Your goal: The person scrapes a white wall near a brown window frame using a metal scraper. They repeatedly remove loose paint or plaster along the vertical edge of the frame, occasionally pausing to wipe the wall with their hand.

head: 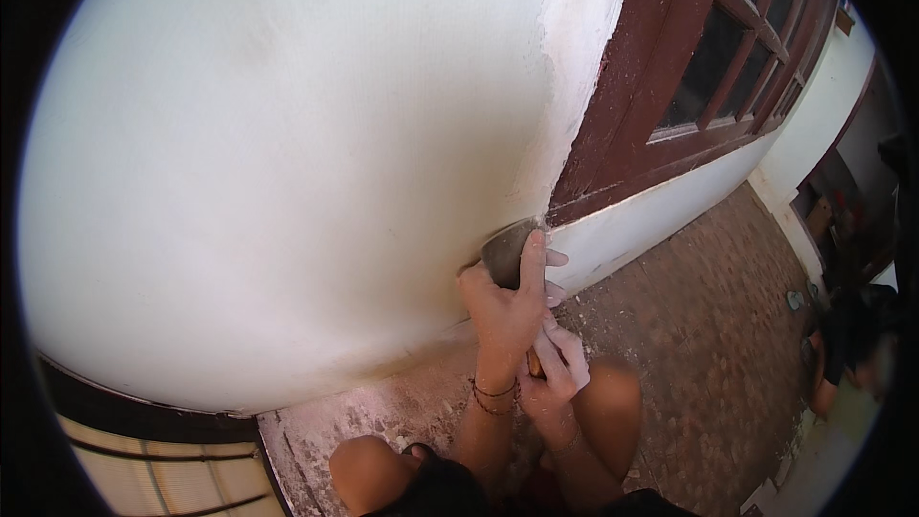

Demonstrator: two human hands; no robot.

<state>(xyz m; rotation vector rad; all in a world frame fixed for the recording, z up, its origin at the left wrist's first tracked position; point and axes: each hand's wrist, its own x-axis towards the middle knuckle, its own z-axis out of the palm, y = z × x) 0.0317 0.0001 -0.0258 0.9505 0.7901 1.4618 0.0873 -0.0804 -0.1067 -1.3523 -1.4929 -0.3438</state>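
Observation:
A broad dark-bladed hand tool, seemingly a scraper, is held up to the white wall. Its tip is beside the lower corner of the brown wooden window frame. My left hand, with thin bracelets at the wrist, grips the blade, one finger laid along its face. Just below it, my right hand is closed around the tool's wooden handle. Pale dust coats the fingers. Beside the frame runs a rough whitish strip where the wall's surface differs.
Brown patterned floor with pale debris stretches to the right. My bent knees are below my hands. Another person is low at the far right, near some slippers. Translucent ribbed panels show at lower left.

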